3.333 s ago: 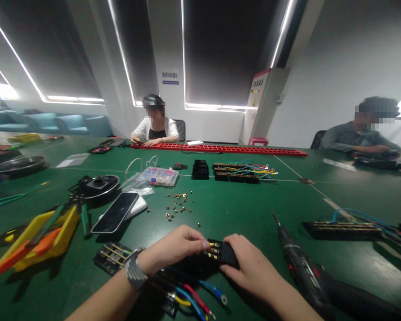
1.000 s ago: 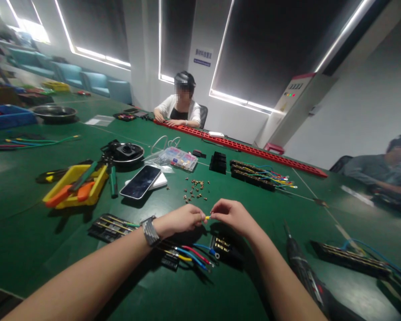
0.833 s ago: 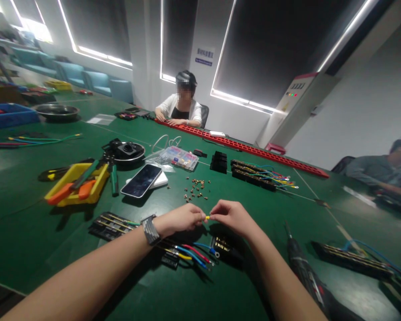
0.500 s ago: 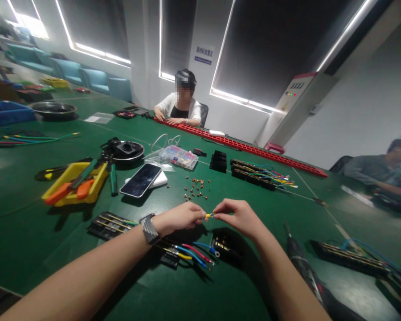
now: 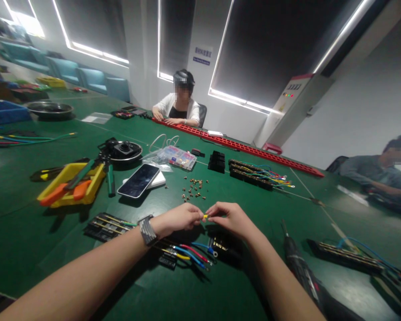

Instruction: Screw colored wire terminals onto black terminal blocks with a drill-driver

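Between my hands is a small yellow terminal (image 5: 206,216). My left hand (image 5: 183,219) pinches its left side, with a grey watch on the wrist. The fingertips of my right hand (image 5: 229,216) are closed at its right end. Under my left forearm lies a black terminal strip (image 5: 102,226) with brass bars and coloured wires (image 5: 192,254). A black block with brass contacts (image 5: 222,247) sits below my right hand. Several small brass screws (image 5: 196,187) are scattered beyond my hands.
Left are a yellow tray (image 5: 96,189) with orange-green-handled tools and a phone (image 5: 139,180). Further back are a parts box (image 5: 178,158) and wired strips (image 5: 250,175). A power screwdriver (image 5: 299,263) lies right. Two people sit at the table.
My hands have drawn slightly closer together around the yellow terminal, and less of it shows. The whole view has shifted a little.
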Demonstrator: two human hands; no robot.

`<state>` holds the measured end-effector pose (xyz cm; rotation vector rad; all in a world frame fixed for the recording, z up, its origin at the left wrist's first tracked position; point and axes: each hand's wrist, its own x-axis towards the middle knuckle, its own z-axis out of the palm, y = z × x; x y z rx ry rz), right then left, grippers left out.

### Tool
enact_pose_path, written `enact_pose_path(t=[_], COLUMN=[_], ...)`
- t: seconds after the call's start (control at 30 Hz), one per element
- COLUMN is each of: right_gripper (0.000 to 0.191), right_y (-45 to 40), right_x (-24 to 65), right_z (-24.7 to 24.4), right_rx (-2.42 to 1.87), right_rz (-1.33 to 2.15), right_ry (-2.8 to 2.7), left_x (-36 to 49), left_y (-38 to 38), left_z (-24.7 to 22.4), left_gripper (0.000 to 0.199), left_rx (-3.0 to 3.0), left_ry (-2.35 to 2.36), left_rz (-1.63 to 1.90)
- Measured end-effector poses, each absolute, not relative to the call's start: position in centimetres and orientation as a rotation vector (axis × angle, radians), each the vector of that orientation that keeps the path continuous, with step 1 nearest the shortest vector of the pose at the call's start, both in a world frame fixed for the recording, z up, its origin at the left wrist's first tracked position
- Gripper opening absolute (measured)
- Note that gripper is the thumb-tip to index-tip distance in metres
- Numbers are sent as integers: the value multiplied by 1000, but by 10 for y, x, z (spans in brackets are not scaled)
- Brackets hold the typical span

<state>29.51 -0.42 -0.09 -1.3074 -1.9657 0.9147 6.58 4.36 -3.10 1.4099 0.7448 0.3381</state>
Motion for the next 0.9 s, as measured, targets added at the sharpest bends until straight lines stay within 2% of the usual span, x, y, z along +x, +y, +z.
enact_pose_path(t=[0.2, 0.3, 0.47, 0.6, 0.77, 0.9], right_gripper=[32, 36, 24, 8, 7, 9], right_y=[-1, -1, -1, -1, -1, -4], right_x=[295, 294, 295, 296, 296, 294], right_z=[-9, -11, -12, -13, -15, -11], right_rx=[-1225, -1214, -1285, -1372, -1417, -1417], right_rz=[1096, 1143, 1111, 980, 899, 869], right_ry=[-1790, -1741, -1751, -1817, -1878, -1900], left_x=[64, 64, 63, 63, 62, 59], left_y=[44, 43, 43, 39, 24, 17], left_z=[-28, -25, -19, -21, -22, -13], left_gripper=[38, 36, 35, 33, 17, 22], left_rx=[1451, 1450, 1500, 1898, 2680, 3103], left_ry=[715, 697, 717, 826, 998, 879], left_rz=[336, 346, 359, 406, 406, 244])
